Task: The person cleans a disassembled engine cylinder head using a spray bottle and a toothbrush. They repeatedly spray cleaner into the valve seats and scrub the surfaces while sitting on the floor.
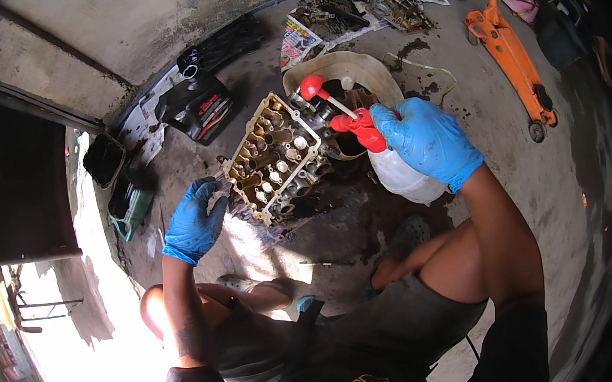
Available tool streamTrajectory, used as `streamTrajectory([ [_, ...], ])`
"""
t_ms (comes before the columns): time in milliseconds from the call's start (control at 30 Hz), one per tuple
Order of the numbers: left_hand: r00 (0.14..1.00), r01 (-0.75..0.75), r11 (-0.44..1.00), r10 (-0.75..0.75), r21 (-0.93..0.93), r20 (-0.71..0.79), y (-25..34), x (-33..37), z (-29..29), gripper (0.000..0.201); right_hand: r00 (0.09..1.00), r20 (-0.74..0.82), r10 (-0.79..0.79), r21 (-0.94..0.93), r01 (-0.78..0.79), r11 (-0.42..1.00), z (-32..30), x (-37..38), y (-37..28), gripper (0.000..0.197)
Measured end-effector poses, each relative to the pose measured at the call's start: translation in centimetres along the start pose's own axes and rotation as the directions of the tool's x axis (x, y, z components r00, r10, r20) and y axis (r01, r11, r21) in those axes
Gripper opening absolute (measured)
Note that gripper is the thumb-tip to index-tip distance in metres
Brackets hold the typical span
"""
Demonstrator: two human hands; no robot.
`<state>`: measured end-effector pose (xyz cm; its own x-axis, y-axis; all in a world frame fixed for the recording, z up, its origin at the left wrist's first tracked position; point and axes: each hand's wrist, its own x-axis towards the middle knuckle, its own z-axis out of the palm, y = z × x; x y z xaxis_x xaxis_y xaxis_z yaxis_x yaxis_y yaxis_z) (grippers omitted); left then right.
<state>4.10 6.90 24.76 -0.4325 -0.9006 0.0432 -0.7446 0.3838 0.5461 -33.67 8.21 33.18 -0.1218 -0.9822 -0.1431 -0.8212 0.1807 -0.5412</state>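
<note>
A metal engine cylinder head [272, 161] lies tilted on the wet floor in front of me, its valve side up with several round bores and valve tops showing. At its left end is my left hand [195, 220] in a blue glove, fingers curled at the edge and closed on it. My right hand [428, 139], also gloved in blue, grips a pump sprayer [404, 178] by its top. The sprayer has a white bottle, a red head and a red plunger knob, and its nozzle points left toward the cylinder head. My right fingers partly hide the sprayer's top.
Behind the sprayer sits a round pale basin [341, 66] with metal parts. A black oil jug [194, 105] stands at far left, near cut-open containers [130, 200]. Greasy parts lie on newspaper [300, 41] by the wall. An orange floor jack [509, 54] is at right.
</note>
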Motion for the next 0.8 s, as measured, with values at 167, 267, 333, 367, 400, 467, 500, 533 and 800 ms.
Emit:
streamTrajectory([
  [167, 0.999, -0.016, 0.999, 0.018, 0.031, -0.044, -0.3, -0.7, -0.6, 0.027, 0.998, -0.057, -0.003, -0.014, 0.002, 1.0, 0.6, 0.8, -1.0, 0.06],
  [267, 0.998, -0.016, 0.999, 0.018, 0.037, -0.066, -0.3, -0.9, -0.9, 0.027, 1.0, 0.005, -0.023, -0.012, 0.023, 1.0, 1.1, 1.4, -1.1, 0.058],
  [333, 0.998, -0.014, 0.999, 0.016, 0.039, -0.063, -0.3, -1.0, -1.2, 0.026, 0.997, 0.019, -0.075, 0.044, 0.074, 0.996, 1.6, 1.8, -1.1, 0.057],
  [367, 0.998, -0.011, 0.999, 0.013, 0.039, -0.055, -0.2, -1.0, -1.4, 0.026, 0.995, 0.024, -0.101, 0.071, 0.099, 0.993, 1.9, 2.0, -1.1, 0.056],
  [400, 0.999, 0.016, 1.0, -0.015, 0.024, -0.043, -0.2, -1.1, -1.6, 0.026, 0.995, 0.054, -0.089, 0.073, 0.085, 0.994, 2.3, 2.1, -1.1, 0.056],
  [467, 0.998, 0.024, 0.999, -0.023, 0.024, -0.058, -0.1, -1.4, -2.0, 0.026, 0.99, 0.128, -0.057, 0.062, 0.049, 0.997, 2.9, 2.3, -1.2, 0.056],
  [500, 0.997, 0.041, 0.999, -0.04, 0.017, -0.062, -0.1, -1.5, -2.1, 0.026, 0.987, 0.153, -0.056, 0.116, 0.038, 0.993, 3.2, 2.3, -1.2, 0.056],
  [533, 0.997, 0.041, 0.999, -0.039, 0.018, -0.073, -0.1, -1.7, -2.3, 0.026, 0.981, 0.19, -0.045, 0.158, 0.015, 0.987, 3.4, 2.3, -1.3, 0.056],
  [800, 0.98, -0.053, 0.997, 0.061, 0.049, -0.188, -0.4, -2.2, -2.8, 0.025, 0.985, 0.173, 0.021, 0.099, -0.038, 0.994, 3.4, 2.4, -2.8, 0.051],
])
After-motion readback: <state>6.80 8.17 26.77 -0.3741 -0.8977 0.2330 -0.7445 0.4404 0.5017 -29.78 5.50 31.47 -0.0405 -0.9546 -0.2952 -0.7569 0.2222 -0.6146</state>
